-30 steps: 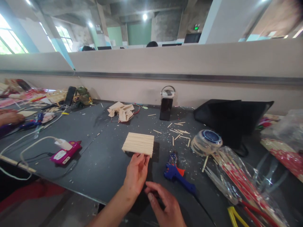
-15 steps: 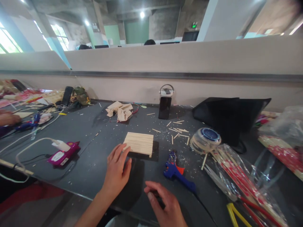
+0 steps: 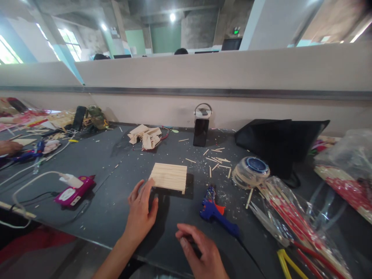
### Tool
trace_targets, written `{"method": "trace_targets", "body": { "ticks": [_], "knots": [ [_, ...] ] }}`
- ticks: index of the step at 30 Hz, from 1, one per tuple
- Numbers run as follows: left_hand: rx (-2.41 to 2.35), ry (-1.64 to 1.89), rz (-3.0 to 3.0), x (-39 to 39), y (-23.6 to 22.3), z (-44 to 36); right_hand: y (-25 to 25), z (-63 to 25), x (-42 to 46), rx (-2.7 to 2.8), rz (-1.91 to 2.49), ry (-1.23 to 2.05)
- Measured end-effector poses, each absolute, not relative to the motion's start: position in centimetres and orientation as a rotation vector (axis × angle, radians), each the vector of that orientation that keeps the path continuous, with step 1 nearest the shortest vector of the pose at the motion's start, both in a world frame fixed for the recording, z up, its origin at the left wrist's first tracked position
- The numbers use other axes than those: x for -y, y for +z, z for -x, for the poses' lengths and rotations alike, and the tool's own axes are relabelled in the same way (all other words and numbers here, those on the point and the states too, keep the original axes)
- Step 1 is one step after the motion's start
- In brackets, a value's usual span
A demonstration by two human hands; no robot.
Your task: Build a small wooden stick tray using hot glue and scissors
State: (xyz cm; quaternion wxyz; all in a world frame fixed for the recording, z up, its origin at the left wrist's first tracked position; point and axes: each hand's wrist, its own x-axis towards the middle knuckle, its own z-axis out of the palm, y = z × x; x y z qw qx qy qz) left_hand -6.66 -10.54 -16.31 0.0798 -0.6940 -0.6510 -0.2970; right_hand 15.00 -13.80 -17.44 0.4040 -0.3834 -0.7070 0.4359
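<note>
A small panel of pale wooden sticks (image 3: 169, 176) laid side by side rests on the dark table, a little off its surface at the near edge. My left hand (image 3: 143, 207) is open at its left near corner, a fingertip at the edge and the thumb apart. Near the table's front edge, my right hand (image 3: 200, 248) hovers with loosely curled fingers, thumb and forefinger apart, and nothing in it. A blue glue gun (image 3: 219, 219) with an orange trigger lies to the right, its cord running toward me.
Short stick offcuts (image 3: 217, 159) lie behind the glue gun. Right of them are a clear round tub (image 3: 251, 172), scissors (image 3: 269, 224) and bagged sticks (image 3: 302, 221). A phone (image 3: 200, 132) stands at the back. Left are a pink power strip (image 3: 74, 191) and a co-worker's hand (image 3: 10, 148).
My left hand has drawn back slightly, its fingers moving from over the panel to its left edge. The right hand stays almost where it was. The whole view has shifted slightly.
</note>
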Motion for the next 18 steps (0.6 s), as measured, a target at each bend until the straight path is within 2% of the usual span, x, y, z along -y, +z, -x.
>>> {"method": "trace_targets", "body": {
  "ticks": [9,18],
  "knots": [
    [2.01,-0.938,2.056,10.67,-15.97,6.56,-17.34,-15.06,13.76,1.804,0.958,1.089],
    [1.928,-0.796,2.052,10.61,-16.03,6.59,-17.46,-15.13,13.67,1.814,0.918,1.053]
  ]
}}
